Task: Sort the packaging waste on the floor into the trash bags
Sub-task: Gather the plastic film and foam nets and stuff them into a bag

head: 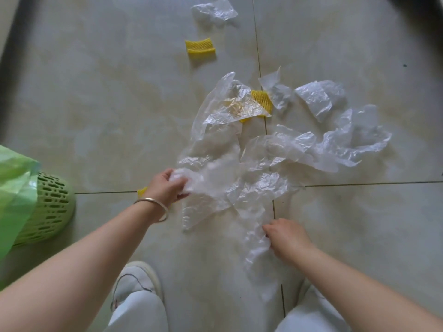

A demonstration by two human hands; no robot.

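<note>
Several crumpled clear plastic sheets [287, 149] lie spread over the tiled floor. My left hand [165, 185] is shut on a bunched wad of clear plastic [191, 183] at the left of the pile. My right hand [286, 236] pinches the edge of another clear sheet [256, 248] that trails down toward my feet. A yellow foam net [200, 47] lies apart, farther up the floor. A second yellow net [262, 100] sits partly under a sheet. A small yellow piece [142, 191] shows just behind my left wrist.
A green basket [50, 209] lined with a green trash bag [14, 188] stands at the left edge. One more clear plastic piece [214, 9] lies at the top. My shoe [134, 281] and trouser legs fill the bottom.
</note>
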